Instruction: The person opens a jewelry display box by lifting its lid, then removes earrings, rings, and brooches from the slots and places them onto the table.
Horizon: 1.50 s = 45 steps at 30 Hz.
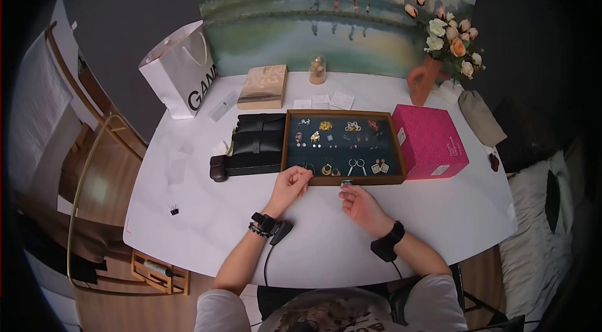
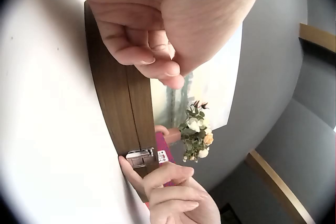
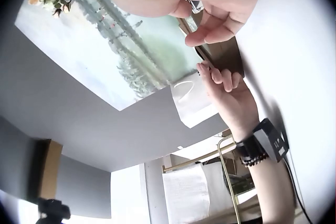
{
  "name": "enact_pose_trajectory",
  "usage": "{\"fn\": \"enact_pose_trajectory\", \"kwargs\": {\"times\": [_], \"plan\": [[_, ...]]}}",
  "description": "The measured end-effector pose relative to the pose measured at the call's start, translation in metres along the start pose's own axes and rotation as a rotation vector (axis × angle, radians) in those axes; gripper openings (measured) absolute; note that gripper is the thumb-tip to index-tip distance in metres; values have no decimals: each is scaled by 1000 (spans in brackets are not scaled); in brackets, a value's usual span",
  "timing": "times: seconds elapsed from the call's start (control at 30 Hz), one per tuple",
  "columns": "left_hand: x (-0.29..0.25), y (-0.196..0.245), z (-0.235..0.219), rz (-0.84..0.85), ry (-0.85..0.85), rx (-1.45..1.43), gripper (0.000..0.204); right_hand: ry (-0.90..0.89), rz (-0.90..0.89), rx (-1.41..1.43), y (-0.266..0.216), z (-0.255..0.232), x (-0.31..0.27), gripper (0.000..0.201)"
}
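Note:
A shallow wooden jewelry box (image 1: 345,181) with a dark lining lies before me, several pairs of earrings (image 1: 356,167) set out in rows inside. At its front left edge is my left hand (image 1: 290,188), fingers loosely bent, with nothing visible in it. The left wrist view has these bent fingertips (image 2: 172,70) right by the wooden rim. My right hand (image 1: 365,210) is at the middle of the box's front, loosely curled. One of its fingertips lies right beside the metal clasp (image 2: 140,157). In the right wrist view, the clasp shows between thumb and fingers.
A black leather case (image 1: 260,133) and a small brown pouch (image 1: 217,169) are left of the box; a pink box (image 1: 433,137) is on its right. Behind stand a white paper bag (image 1: 179,74), a book (image 1: 263,86) and a flower vase (image 1: 426,81). A binder clip (image 1: 174,209) lies front left.

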<state>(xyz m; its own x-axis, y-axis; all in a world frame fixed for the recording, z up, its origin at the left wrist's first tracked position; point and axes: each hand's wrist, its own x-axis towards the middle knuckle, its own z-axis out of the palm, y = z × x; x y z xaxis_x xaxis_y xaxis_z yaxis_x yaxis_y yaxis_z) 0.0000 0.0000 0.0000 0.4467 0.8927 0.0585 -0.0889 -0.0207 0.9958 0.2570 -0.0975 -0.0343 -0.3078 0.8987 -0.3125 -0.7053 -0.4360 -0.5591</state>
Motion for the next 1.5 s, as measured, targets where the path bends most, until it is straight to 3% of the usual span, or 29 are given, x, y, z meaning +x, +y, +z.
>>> {"fn": "enact_pose_trajectory", "kwargs": {"times": [0.17, 0.5, 0.77, 1.3, 1.5], "plan": [[-3, -5, 5, -4, -6, -31, 20, 99, -28, 13, -9, 11, -15, 27], [-1, 0, 3, 11, -15, -4, 21, 42, -91, -57, 3, 0, -7, 27], [0, 1, 2, 3, -15, -3, 21, 108, -154, -36, 9, 7, -12, 21], [-1, 1, 3, 19, -9, 4, 22, 97, -97, 17, 6, 2, -6, 15], [-6, 7, 6, 57, 25, -22, 18, 83, -213, -197, 0, 10, -6, 23]]}}
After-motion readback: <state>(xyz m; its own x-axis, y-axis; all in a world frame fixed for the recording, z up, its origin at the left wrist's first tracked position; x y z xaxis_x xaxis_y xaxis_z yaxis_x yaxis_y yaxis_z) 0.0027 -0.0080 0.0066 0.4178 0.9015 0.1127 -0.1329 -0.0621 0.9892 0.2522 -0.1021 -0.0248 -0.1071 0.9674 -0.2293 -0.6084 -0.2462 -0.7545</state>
